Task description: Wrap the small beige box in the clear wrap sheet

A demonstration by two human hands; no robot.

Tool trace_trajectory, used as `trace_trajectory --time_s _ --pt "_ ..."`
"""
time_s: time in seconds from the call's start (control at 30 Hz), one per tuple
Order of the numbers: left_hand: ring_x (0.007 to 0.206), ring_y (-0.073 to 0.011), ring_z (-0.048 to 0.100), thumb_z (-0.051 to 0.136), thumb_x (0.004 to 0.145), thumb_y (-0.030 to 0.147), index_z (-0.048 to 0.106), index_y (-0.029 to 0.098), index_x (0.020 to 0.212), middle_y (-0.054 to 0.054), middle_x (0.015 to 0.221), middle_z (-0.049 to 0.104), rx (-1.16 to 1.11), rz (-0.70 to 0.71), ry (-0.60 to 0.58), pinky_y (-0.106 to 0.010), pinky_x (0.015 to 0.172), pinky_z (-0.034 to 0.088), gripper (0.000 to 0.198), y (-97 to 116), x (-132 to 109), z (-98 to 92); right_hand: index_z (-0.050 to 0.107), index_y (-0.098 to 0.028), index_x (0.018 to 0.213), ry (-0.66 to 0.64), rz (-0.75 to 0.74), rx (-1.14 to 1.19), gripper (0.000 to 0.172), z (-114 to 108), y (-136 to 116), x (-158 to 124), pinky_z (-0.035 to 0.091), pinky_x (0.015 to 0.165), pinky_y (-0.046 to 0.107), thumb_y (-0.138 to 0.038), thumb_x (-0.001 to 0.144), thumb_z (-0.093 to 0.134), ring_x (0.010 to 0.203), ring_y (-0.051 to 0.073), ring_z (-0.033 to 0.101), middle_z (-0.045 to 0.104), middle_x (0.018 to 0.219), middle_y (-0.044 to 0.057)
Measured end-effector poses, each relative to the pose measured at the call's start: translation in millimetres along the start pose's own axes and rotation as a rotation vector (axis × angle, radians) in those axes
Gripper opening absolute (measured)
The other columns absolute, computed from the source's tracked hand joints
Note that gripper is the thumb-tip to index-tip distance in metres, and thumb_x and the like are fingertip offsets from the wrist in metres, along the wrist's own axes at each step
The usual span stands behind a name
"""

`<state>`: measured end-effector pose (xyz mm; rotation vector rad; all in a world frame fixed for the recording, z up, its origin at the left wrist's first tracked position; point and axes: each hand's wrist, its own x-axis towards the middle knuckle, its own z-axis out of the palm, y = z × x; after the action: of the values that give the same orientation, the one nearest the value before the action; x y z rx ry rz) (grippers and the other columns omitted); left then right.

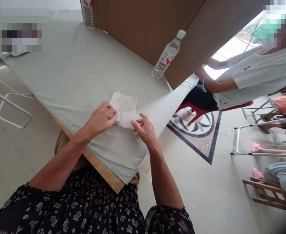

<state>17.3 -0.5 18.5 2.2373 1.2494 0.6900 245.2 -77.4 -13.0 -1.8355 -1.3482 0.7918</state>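
A creased white sheet of thin paper or cloth (124,107) lies on the pale green table cover (72,74) near the table's front corner. My left hand (100,118) rests on the sheet's left edge with its fingers curled and pinched on the material. My right hand (144,127) touches the sheet's lower right edge, thumb and fingertips pressed together on it. Both forearms reach in from the bottom of the view.
A clear water bottle (167,55) stands behind the sheet beside a large brown cardboard panel (152,29). Another bottle (87,13) stands at the far edge. A seated person in a white shirt (252,78) is at the right, with chairs (269,191) and white metal frames (8,104) around.
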Motion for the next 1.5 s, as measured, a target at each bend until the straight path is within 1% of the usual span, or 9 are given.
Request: trace_trajectory --time_s 0.13,0.3,0.43,0.57,0.77,1.0,1.17,1.37,1.5 --pt "0.069 -0.0136 0.058 0.056 0.089 0.031 0.078 0.019 0.101 -0.009 0.114 0.070 0.047 0.077 -0.036 -0.033 0.079 0.055 0.027 -2 -1 1.1 0.048 -0.012 0.150 0.069 -0.039 0.016 0.094 19 -6 14 0.054 0.070 0.035 -0.072 0.082 0.070 0.078 0.023 0.070 0.072 0.090 0.006" --pt "0.084 -0.0186 0.065 0.054 0.091 0.024 0.078 0.020 0.111 -0.010 0.115 0.068 0.126 0.088 -0.064 -0.033 0.084 0.056 0.031 5 -3 2.6 0.046 -0.015 0.150 0.142 -0.114 0.041 0.080 35 -16 23 0.049 0.067 0.033 -0.048 0.082 0.074 0.063 0.018 0.056 0.056 0.066 -0.008" --pt "0.091 -0.0206 0.067 0.055 0.093 0.021 0.079 0.021 0.113 -0.011 0.115 0.065 0.172 0.066 -0.123 -0.032 0.085 0.056 0.031 14 -3 1.9 0.042 -0.013 0.154 0.159 -0.137 0.048 0.077 40 -28 20 0.050 0.067 0.032 -0.028 0.082 0.067 0.062 0.015 0.053 0.054 0.068 -0.008" --pt "0.094 -0.0217 0.067 0.056 0.095 0.021 0.079 0.020 0.117 -0.012 0.119 0.064 0.186 0.007 -0.180 -0.034 0.089 0.056 0.032 21 -1 -0.5 0.042 -0.015 0.154 0.162 -0.128 0.101 0.076 43 -39 16 0.052 0.069 0.032 -0.027 0.084 0.068 0.066 0.015 0.054 0.060 0.073 -0.006" --pt "0.103 -0.0238 0.067 0.055 0.093 0.020 0.076 0.018 0.117 -0.011 0.117 0.065 0.109 0.025 -0.177 -0.035 0.093 0.056 0.032 12 2 3.3 0.039 -0.014 0.156 0.059 0.002 0.313 0.080 50 -47 16 0.049 0.055 0.026 -0.038 0.086 0.071 0.063 0.013 0.057 0.065 0.084 -0.002" --pt "0.110 -0.0275 0.066 0.057 0.087 0.022 0.057 0.013 0.142 -0.015 0.128 0.065 -0.052 0.020 -0.094 -0.041 0.095 0.056 0.056 -3 2 12.8 0.045 -0.015 0.152 -0.035 -0.061 0.288 0.070 47 -56 13 0.056 0.062 0.028 -0.040 0.090 0.066 0.065 0.012 0.065 0.079 0.099 0.005" --pt "0.076 -0.0141 0.062 0.058 0.078 0.017 0.051 0.012 0.146 -0.011 0.123 0.067 -0.337 -0.038 -0.043 -0.033 0.080 0.058 0.069 -12 -2 16.8 0.049 -0.017 0.150 -0.175 -0.262 0.103 0.057 38 -58 11 0.061 0.074 0.033 -0.025 0.093 0.056 0.066 0.013 0.067 0.079 0.119 0.011" --pt "0.064 -0.0085 0.054 0.069 0.081 0.028 0.067 0.017 0.123 -0.008 0.117 0.066 -0.355 -0.110 0.148 -0.033 0.080 0.057 0.044 -5 -3 20.4 0.044 -0.018 0.155 -0.216 -0.453 -0.197 0.065 32 -59 13 0.059 0.093 0.042 -0.011 0.090 0.050 0.103 0.024 0.074 0.076 0.128 0.013" --pt "0.066 -0.0103 0.054 0.065 0.084 0.022 0.068 0.016 0.121 -0.007 0.112 0.066 -0.262 -0.106 0.096 -0.035 0.083 0.057 0.037 -2 0 24.7 0.048 -0.019 0.152 -0.333 -0.382 -0.041 0.066 27 -57 25 0.062 0.085 0.040 -0.009 0.087 0.048 0.079 0.018 0.074 0.078 0.123 0.011"
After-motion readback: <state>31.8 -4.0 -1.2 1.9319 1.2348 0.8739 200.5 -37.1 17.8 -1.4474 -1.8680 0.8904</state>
